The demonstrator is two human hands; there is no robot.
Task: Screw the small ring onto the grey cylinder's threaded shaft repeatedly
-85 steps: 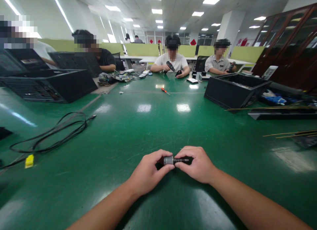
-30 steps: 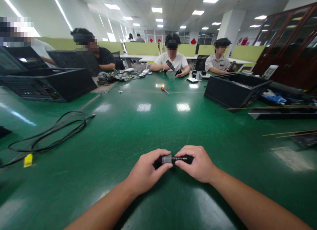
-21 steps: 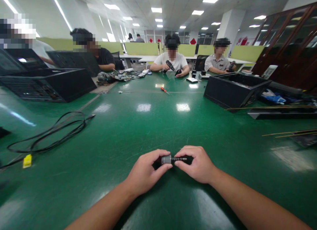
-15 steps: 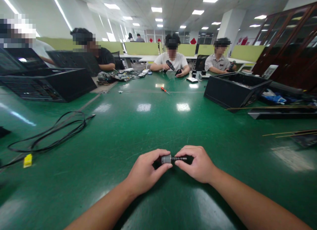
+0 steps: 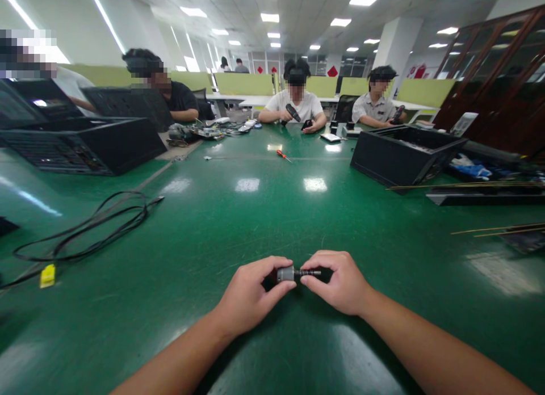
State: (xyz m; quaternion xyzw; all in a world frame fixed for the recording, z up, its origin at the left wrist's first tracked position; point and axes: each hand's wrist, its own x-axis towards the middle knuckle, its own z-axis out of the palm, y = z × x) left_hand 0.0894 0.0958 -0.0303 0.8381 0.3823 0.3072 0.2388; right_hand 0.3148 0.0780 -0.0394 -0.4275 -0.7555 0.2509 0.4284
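Between my two hands, low in the middle of the head view, is a small part made of a grey metal cylinder point(image 5: 285, 274) with a thin dark ribbed shaft point(image 5: 310, 273) sticking out to the right. My left hand point(image 5: 251, 293) is closed on the cylinder, thumb below and fingers above. With thumb and forefinger, my right hand point(image 5: 344, 281) pinches the shaft close to the cylinder. The part lies level, just over the green table point(image 5: 238, 225). My remaining fingers are curled and partly hidden.
A looped black cable point(image 5: 102, 230) with a yellow tag point(image 5: 47, 276) lies left. Black computer cases stand at left point(image 5: 85, 148) and right point(image 5: 395, 156). A red screwdriver point(image 5: 281, 154) lies farther back. Thin rods point(image 5: 468, 184) jut in from the right. Several people sit across the table.
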